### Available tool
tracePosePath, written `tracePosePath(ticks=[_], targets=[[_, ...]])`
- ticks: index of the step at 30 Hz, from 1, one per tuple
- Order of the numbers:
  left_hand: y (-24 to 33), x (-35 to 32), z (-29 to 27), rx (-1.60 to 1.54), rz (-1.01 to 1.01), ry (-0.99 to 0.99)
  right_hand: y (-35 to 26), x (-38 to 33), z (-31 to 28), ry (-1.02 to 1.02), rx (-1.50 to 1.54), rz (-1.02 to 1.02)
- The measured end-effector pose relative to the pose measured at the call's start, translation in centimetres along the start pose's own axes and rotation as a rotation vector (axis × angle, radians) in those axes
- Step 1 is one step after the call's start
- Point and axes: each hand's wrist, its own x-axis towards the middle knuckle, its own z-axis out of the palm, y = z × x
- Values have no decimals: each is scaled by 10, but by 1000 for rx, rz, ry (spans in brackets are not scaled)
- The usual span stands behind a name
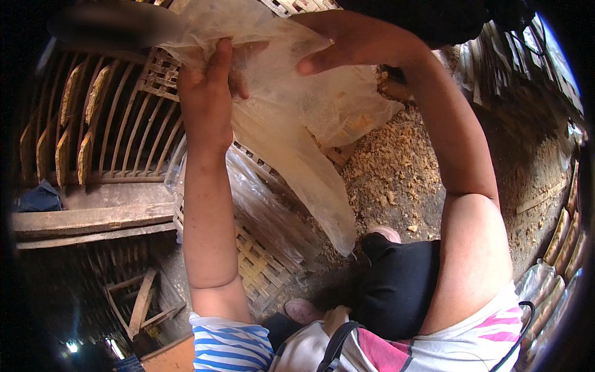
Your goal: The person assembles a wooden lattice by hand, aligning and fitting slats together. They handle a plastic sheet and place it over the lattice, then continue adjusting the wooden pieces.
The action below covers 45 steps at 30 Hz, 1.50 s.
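Observation:
A large thin, cloudy plastic sheet (279,80) hangs in loose folds in front of me, with one long tail drooping down and to the right. My left hand (207,93) is closed on its upper left part; the thumb lies on top and some fingers show through the film. Against the sheet's upper right edge is my right hand (365,43), thumb spread away from the fingers, a corner of film lying between them. The fingertips of that hand are partly hidden. Under the sheet is a woven bamboo tray (263,263), bearing more clear plastic (266,198).
Slatted wooden racks (124,133) stand to the left, some slats carrying yellowish pieces, above a wooden beam (93,217). Yellow-brown crumbs (403,167) cover the ground ahead. Plastic-wrapped long pieces (548,297) lie at lower right. A dark blurred shape (114,25) is at upper left.

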Motion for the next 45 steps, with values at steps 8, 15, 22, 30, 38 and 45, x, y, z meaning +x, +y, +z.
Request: tracePosePath(ticks=[8,15,22,30,38,45], targets=[[2,2,-5,-35,71,-20,12,17,-22,-13,-93,76],[6,0,-15,-27,194,136,-6,7,12,-240,-176,110],[-1,12,-65,-94,83,351,25,-8,-22,-471,-597,259],[-43,3,-78,662,393,625,-9,-11,-34,-168,-529,-13],[14,-8,11,439,79,-260,-87,15,-20,-410,-493,-22],[19,-6,16,533,84,-153,-53,-4,-29,-192,-319,4]])
